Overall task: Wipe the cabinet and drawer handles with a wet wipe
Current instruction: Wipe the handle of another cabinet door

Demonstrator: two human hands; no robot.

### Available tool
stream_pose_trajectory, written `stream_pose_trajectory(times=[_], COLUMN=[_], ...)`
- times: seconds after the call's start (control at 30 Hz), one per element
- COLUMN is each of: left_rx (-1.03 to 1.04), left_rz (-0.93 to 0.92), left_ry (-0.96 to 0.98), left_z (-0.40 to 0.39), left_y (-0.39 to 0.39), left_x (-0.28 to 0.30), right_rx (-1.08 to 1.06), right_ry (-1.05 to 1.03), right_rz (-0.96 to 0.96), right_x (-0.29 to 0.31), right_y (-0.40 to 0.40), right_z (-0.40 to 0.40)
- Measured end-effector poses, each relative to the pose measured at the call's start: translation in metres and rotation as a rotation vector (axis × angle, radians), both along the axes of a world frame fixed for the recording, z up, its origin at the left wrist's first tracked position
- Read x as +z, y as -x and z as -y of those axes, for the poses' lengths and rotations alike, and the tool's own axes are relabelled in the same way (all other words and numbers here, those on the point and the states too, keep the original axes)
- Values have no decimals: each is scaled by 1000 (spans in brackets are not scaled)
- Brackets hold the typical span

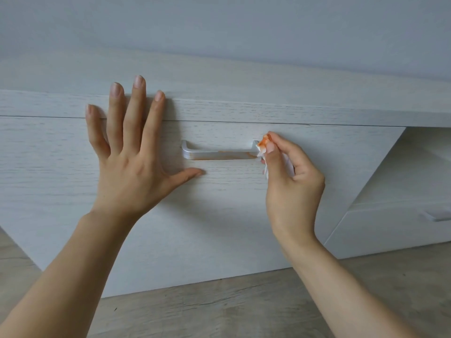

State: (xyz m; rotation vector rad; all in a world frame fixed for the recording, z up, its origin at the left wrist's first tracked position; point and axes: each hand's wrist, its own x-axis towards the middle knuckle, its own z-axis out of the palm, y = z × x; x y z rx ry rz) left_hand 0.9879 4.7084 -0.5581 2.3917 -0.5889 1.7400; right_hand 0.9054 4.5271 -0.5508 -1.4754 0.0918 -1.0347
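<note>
Pinching stained wipe (263,147) w/ right hand (290,181) at handle (219,152) end, left hand (129,167) flat on drawer front (219,203).

Left hand (131,164) lies flat on the drawer front (219,215), fingers (136,113) spread and reaching up over the counter (268,111) edge; thumb points toward the handle (219,152), just below its left end. Right hand (292,181) pinches a bunched wet wipe (263,147) between thumb and fingers, pressed against the handle's right end. Wipe is stained orange at the fingertips. Orange-brown residue runs along the handle's lower edge, left of the wipe. A second handle (438,215) sits far right, blurred. Wooden floor (219,311) below.
</note>
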Motion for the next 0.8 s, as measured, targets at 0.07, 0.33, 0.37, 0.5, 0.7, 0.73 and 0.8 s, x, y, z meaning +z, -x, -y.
stream_pose_trajectory(times=[0.07,0.33,0.37,0.5,0.7,0.73,0.8], left_rx=[9,16,16,22,6,4,5], left_rz=[9,24,26,34,32,33,37], left_ry=[3,15,13,15,14,14,17], left_z=[2,4,4,4,4,4,3], left_y=[1,0,0,-1,-2,-2,-3], left_x=[0,0,0,-2,-2,-2,-2], right_rx=[25,-57,-65,-105,-13,-11,-42], right_ry=[49,132,171,240,119,121,176], right_rz=[-6,52,60,27,65,83,112], right_x=[-2,-8,-9,-15,-8,-10,-13], right_y=[2,0,1,4,-1,-1,1], right_z=[0,2,1,9,9,8,6])
